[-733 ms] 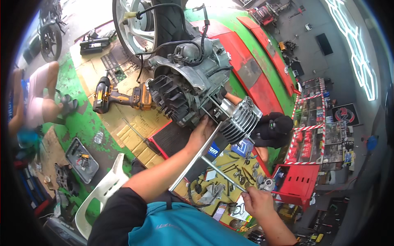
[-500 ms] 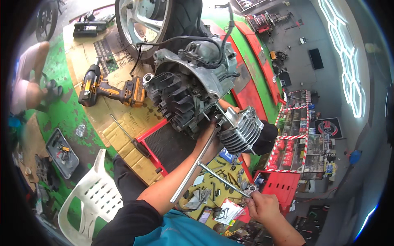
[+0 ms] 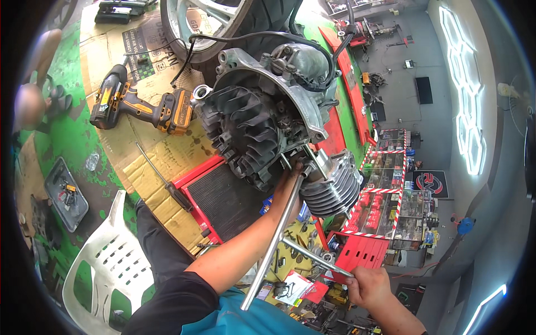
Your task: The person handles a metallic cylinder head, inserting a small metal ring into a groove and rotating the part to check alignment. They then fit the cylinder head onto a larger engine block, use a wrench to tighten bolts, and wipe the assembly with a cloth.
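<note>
My right hand (image 3: 371,287) is closed around one end of a chrome T-handle wrench (image 3: 268,262). The far end of its long bar reaches the engine. There my left hand (image 3: 289,187) has its fingers closed at the wrench's end, partly hidden by the bar. Just right of those fingers sits a finned metal cylinder (image 3: 332,190), with long studs (image 3: 315,159) running between it and the engine. The engine (image 3: 301,64) carries a dark fan wheel (image 3: 243,125), up and left of my left hand.
An orange and black cordless impact wrench (image 3: 142,109) lies on cardboard at left, near a screwdriver (image 3: 167,178). A wheel (image 3: 206,22) stands behind the engine. A white plastic chair (image 3: 114,251) is at lower left. Tools lie below my left arm; a red cabinet (image 3: 363,251) stands at right.
The view has shifted closer to the engine. My right hand has moved right and slightly down with the wrench, whose bars have swung. The dark shape beside the cylinder is out of sight.
</note>
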The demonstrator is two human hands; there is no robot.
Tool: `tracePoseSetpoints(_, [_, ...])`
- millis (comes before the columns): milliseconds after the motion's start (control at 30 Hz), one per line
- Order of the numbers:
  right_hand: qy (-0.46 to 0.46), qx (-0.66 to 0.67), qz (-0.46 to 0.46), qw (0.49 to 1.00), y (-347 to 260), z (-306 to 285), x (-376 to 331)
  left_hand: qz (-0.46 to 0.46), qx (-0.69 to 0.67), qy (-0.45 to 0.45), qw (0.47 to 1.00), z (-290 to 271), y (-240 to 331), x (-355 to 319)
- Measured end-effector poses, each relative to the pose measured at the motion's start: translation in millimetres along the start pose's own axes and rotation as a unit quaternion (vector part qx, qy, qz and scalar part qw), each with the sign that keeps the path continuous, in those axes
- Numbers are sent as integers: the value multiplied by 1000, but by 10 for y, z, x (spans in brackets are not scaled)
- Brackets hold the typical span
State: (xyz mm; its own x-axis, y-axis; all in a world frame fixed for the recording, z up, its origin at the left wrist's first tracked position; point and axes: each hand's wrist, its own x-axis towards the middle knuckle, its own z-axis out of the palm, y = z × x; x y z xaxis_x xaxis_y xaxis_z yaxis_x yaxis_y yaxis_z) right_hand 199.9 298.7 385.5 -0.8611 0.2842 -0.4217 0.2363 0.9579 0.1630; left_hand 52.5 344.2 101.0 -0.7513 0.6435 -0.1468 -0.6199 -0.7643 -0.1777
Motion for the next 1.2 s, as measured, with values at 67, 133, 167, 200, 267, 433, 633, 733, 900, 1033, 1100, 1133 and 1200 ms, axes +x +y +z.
tracePoseSetpoints(67, [-2, -3, 15, 1000, 37, 9, 1, -2, -3, 2, 1000, 17, 8, -3])
tracePoseSetpoints(133, [-2, -3, 1, 1000, 95, -9, -28, -3, -6, 3, 1000, 24, 20, -12])
tracePoseSetpoints(167, [-2, -1, -6, 1000, 114, -6, -33, -5, -4, 3, 1000, 31, 20, -26])
tracePoseSetpoints(200, [-11, -7, -32, 999, 100, -23, -20, -7, -4, 4, 1000, 38, 22, -40])
tracePoseSetpoints(267, [-27, -21, -85, 996, 50, -78, 19, -8, -5, 1, 1000, 54, 30, -19])
tracePoseSetpoints(433, [-37, -35, -24, 998, 37, -36, 52, -12, -9, -1, 1000, 78, 35, -20])
tracePoseSetpoints(633, [-32, -37, -17, 999, 55, -3, 44, -12, -14, -2, 1000, 109, 49, -13])
tracePoseSetpoints(733, [-27, -38, -12, 999, 67, 24, 53, -14, -17, -2, 1000, 124, 58, -18])
tracePoseSetpoints(900, [-36, -65, -36, 997, 38, -6, 88, -13, -18, -2, 1000, 142, 55, -35])
tracePoseSetpoints(1033, [-28, -47, -22, 998, 84, 5, 92, -11, -23, -1, 1000, 144, 58, -27])
tracePoseSetpoints(1100, [-18, -32, -32, 999, 77, -5, 91, -14, -25, -1, 1000, 147, 55, -39])
tracePoseSetpoints(1133, [-13, -26, -62, 998, 57, -28, 81, -14, -26, 0, 1000, 154, 48, -39])
tracePoseSetpoints(1200, [-16, -28, -59, 998, 76, -14, 79, -14, -26, 0, 1000, 152, 48, -43])
